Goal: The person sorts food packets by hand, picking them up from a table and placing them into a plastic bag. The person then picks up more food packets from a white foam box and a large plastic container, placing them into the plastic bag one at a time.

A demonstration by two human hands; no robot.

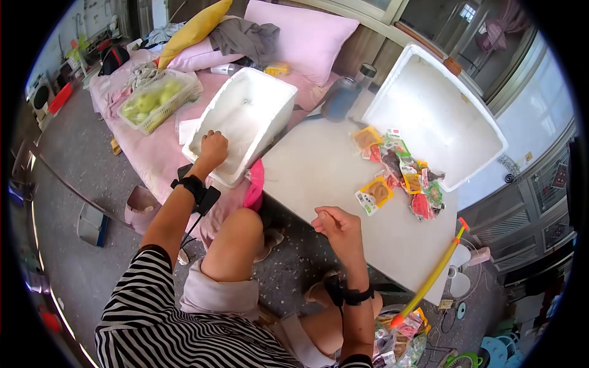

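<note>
My left hand [213, 149] is over the near left part of a white foam box [270, 92] that sits on the pink bed. Its fingers are curled closed, and whatever they hold, if anything, is hidden. Near the table's front edge is my right hand [338, 230], its fingers bent in and pressed together, with nothing showing in them. Beyond it, on the pale table [294, 159], lies a pile of small colourful food packets [405, 165]. One yellow-edged packet [375, 195] lies on the pile's near left side. A second foam box [442, 104] lies tipped on its side behind the packets.
A basket of green fruit [153, 101] and pink pillows [300, 37] are on the bed. A dark bottle [367, 73] stands at the table's back. A yellow tube [429, 273] leans by the right table edge, above more packets [402, 343] down low.
</note>
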